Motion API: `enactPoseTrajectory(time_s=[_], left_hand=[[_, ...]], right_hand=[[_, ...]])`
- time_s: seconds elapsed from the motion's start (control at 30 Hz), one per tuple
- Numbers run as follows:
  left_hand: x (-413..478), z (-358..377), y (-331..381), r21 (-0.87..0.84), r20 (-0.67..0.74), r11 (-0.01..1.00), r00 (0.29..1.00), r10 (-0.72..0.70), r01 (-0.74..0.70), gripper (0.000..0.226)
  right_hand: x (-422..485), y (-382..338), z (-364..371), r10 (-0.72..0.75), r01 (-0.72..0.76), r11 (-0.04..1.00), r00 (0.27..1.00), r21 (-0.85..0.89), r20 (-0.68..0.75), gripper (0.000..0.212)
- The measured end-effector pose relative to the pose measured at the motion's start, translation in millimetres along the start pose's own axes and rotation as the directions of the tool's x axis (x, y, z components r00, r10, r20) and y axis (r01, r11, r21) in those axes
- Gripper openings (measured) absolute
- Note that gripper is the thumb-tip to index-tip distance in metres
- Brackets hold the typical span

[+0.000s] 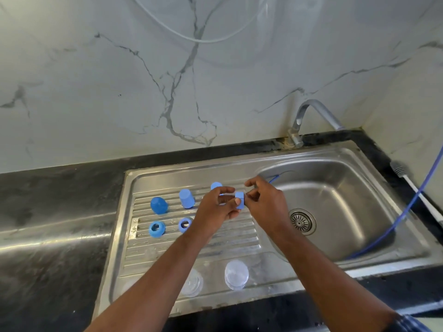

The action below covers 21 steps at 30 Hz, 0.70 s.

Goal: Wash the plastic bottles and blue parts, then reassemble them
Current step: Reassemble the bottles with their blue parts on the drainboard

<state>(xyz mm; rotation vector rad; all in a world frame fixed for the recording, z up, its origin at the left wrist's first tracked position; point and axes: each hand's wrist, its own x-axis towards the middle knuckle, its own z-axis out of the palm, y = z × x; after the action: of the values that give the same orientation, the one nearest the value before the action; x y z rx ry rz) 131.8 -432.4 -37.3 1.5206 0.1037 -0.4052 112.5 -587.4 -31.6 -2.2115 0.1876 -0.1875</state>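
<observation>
Being pinched by left hand (214, 209) and right hand (267, 203) together, the small blue cap (239, 200) is best kept level over the drainboard (239, 238).

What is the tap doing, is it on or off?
Off. No water comes out of the tap, and no stream falls into the sink.

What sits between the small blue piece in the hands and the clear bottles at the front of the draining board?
Nothing visible. The left hand and right hand hold the blue piece above the draining board, and only bare ribbed metal lies between it and the clear bottles nearer the person.
</observation>
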Motion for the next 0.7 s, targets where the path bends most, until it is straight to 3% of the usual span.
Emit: enactPoseTrajectory(time_s=[0.2,0.4,0.6,0.7], left_hand=[[-5.6,1.5,4.4,0.051,-0.087,0.997,0.994,0.071,-0.066,0.014],[-12.8,3.5,8.9,-0.066,0.034,0.996,0.997,0.066,-0.063,0.019],[-12.6,4.0,13.1,0.007,-0.004,0.996,0.996,0.093,-0.093,0.014],[-16.4,2.2,16.2,0.050,0.029,0.994,0.995,0.093,-0.095,0.012]], right_hand=[[-5.3,-11.5,-7.2,0.013,-0.039,0.990,0.984,0.138,0.180,0.048],[-7.4,-9.4,-11.7,0.019,-0.047,0.978,0.991,0.202,0.135,0.061],[-13.1,-8.6,-13.2,0.016,-0.035,0.962,0.997,0.272,0.071,0.050],[-15.4,-7.0,-16.9,0.000,-0.076,0.933,0.977,0.351,0.213,0.043]])
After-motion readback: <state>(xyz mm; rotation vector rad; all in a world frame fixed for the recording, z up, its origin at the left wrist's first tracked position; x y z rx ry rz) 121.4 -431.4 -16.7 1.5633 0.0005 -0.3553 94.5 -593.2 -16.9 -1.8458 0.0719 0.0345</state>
